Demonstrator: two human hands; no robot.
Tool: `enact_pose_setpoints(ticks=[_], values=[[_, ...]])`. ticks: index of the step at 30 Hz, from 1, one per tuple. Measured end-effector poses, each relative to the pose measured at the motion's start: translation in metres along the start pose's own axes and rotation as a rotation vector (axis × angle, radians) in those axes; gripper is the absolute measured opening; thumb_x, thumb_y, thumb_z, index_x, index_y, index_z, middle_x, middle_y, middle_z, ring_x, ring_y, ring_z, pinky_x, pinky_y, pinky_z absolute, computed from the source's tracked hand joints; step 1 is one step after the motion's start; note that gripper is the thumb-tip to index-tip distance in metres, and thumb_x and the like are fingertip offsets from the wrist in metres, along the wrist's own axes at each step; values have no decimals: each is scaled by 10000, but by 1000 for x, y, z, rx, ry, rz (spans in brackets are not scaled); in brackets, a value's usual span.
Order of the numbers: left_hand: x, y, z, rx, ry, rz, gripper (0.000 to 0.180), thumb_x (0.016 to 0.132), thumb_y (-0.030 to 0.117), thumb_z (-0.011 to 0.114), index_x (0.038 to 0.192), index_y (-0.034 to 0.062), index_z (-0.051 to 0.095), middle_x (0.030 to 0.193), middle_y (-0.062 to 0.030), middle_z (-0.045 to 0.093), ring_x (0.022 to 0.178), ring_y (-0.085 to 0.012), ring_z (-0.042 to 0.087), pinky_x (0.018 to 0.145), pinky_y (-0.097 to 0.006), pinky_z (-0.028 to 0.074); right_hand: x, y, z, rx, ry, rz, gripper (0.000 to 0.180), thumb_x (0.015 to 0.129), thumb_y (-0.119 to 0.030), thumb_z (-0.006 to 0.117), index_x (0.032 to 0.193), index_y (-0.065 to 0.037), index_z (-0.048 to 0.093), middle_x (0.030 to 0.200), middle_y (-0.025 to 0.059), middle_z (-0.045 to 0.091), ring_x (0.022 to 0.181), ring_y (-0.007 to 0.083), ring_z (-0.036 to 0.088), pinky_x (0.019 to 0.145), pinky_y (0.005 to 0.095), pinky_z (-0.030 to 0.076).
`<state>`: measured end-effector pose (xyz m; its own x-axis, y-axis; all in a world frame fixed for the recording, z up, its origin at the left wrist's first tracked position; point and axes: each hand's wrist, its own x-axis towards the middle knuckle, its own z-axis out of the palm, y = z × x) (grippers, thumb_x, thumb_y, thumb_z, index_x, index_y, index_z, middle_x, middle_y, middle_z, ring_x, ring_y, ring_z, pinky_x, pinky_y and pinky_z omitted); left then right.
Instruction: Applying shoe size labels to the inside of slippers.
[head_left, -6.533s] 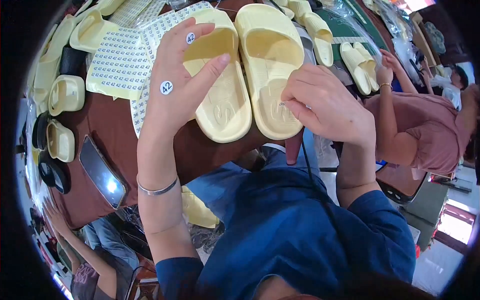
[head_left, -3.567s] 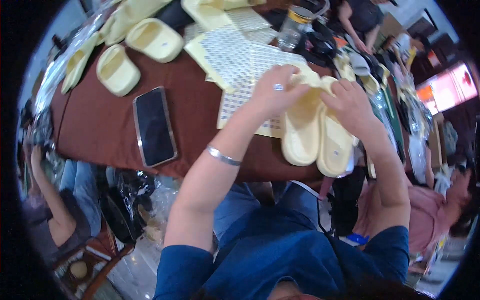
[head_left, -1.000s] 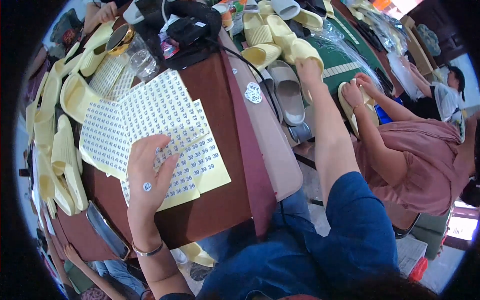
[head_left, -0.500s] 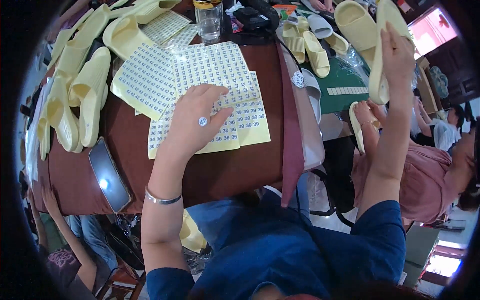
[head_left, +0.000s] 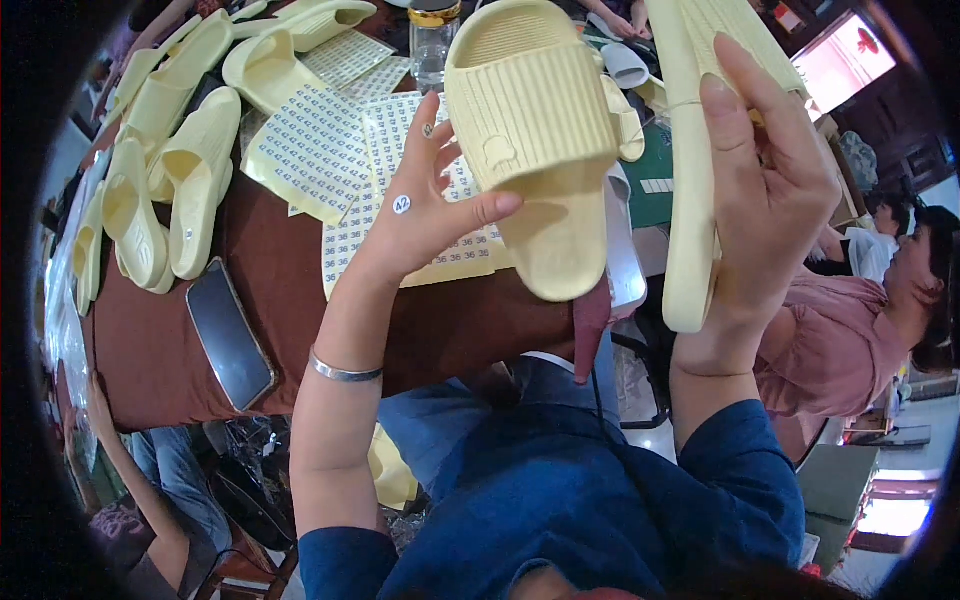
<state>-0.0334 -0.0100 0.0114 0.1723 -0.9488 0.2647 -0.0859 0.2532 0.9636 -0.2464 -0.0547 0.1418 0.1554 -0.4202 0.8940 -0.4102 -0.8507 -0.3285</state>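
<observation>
My right hand (head_left: 765, 170) grips a pale yellow ribbed slide slipper (head_left: 690, 220), turned edge-on with its toe upward. Another slipper (head_left: 545, 130) of the same kind is held up over the table, its ribbed strap toward me. Beside its left edge, my left hand (head_left: 420, 205) has its fingers spread, the thumb crossing in front of the slipper; whether it bears any weight I cannot tell. Small round number stickers are on the back of that hand and on one finger. Sheets of number stickers (head_left: 310, 150) lie behind and below it, partly covered.
Several yellow slippers (head_left: 200, 190) are piled at the table's left. A phone (head_left: 230, 335) lies near the front edge of the brown-covered table (head_left: 150, 365). A glass jar (head_left: 432, 50) stands behind the sheets. Other people sit at both sides, one in a pink top (head_left: 840, 345).
My right hand has brought the slipper pair inward and nearer; one slipper has swung over the sticker sheets. My left hand has turned upward, its thumb now overlapping that slipper.
</observation>
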Motion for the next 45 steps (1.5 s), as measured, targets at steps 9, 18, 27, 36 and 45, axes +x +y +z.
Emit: enact_pose_setpoints(ticks=[9,18,27,36,45], values=[[4,21,-24,-293,72,-44,819,870,167,757,1513,-29,290,1034,-78,637,856,-131,637,714,-262,521,-17,9,8,-163,-191,-149,258,861,-161,749,1099,-66,726,737,96,614,730,287,603,678,402,488],[-4,20,-18,392,-8,-6,807,781,340,781,1431,-8,453,1375,-203,548,1298,-348,498,1072,-445,433,-63,29,27,-212,-503,-149,282,886,-152,705,1129,-10,698,742,139,613,733,327,615,679,433,491],[-1,-6,-18,729,105,209,485,806,45,574,1291,28,574,1226,-194,608,1146,-388,566,1013,-449,454,-80,24,26,-217,-690,-51,330,920,-206,673,1196,-27,656,817,158,653,799,356,652,701,446,516],[-5,10,-8,884,247,379,428,796,26,589,1222,49,625,1174,-168,629,1088,-376,589,951,-462,474,-69,33,22,-70,-509,-88,199,911,-137,680,1052,2,695,893,170,697,807,348,681,702,412,542],[-32,27,39,775,-346,514,329,762,36,712,1074,133,754,1427,-144,534,1370,-391,446,1119,-497,360,-92,57,-6,-130,-642,-118,101,869,-157,691,909,-64,690,862,90,691,825,291,677,708,392,552]])
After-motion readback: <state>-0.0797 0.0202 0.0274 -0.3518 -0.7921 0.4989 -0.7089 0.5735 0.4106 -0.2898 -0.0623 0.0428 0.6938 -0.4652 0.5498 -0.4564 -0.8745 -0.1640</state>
